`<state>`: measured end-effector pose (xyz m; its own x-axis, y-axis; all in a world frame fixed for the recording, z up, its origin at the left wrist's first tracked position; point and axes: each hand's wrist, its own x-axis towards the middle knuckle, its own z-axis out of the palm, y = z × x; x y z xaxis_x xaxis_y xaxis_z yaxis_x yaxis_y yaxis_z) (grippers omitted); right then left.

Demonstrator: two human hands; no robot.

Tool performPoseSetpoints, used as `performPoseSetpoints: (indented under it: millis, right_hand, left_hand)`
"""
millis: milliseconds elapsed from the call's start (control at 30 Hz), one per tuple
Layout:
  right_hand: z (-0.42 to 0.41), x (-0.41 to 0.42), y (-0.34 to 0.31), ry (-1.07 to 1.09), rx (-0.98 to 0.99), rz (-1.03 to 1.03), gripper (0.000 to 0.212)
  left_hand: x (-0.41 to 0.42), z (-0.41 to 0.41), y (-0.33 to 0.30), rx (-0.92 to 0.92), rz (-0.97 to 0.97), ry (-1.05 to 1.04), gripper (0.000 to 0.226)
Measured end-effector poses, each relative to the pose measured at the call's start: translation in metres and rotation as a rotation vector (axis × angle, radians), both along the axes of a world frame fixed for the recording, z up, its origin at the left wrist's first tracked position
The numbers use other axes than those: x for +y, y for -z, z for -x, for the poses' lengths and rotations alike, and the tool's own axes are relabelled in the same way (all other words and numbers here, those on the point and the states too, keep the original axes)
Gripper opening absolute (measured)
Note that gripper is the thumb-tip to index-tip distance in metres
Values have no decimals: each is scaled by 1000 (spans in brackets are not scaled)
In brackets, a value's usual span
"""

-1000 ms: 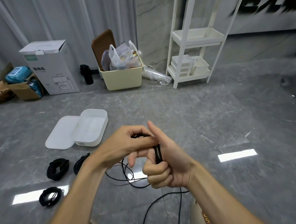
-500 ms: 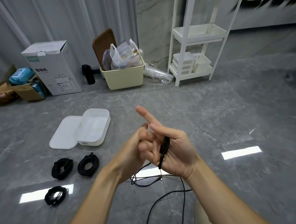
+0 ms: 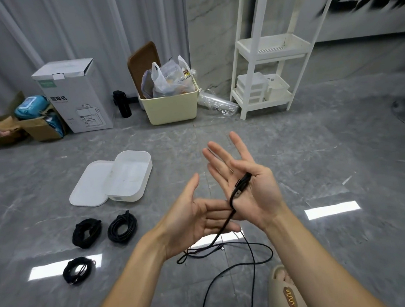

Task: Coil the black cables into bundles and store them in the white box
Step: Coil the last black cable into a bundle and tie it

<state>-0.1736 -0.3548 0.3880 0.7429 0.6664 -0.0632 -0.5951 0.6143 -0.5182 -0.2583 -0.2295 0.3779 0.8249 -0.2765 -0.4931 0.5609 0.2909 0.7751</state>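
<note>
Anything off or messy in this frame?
Mostly tidy. One black cable is uncoiled, trailing from the right hand in loose loops over the floor. Three coiled bundles lie outside the open white box, which holds no bundles.

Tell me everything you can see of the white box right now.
The white box sits open on the grey floor, a rounded-corner rectangular tub, plastic by its look, with nothing visible inside. Its flat white lid lies on the floor against its left side, partly under it. Three coiled black cables lie on the floor nearer the person, apart from it. No hand touches it.
</note>
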Motion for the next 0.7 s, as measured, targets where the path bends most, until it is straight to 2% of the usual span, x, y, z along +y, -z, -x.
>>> performPoseSetpoints:
  millis: [167,333,400,467,567,600,700]
  right_hand:
    - [-2,-1,2,59,-84,117,57]
    - [-2,-1,7,128,-225,333,49]
    - [-1,1,9,129,-344,507,47]
    - [1,2,12,92,-500,746,48]
    - [6,-1,16,-67,-750,1131,48]
    - [8,-2,16,-165,-746,1162,46]
    - [13,-6,10,-459,-548,995,35]
  left_hand:
    - [3,1,0,23,-9,-10,100]
    - [5,2,-2,53,-66,25,99]
    - [2,1,-2,52,-165,18,95]
    - [-3,0,-2,-7,-389,-48,85]
    - [-6,-2,-4,-201,-736,-142,73]
    - [-5,-2,-5,-258,-796,-171,68]
    - [-1,-2,-10,-350,-817,-261,56]
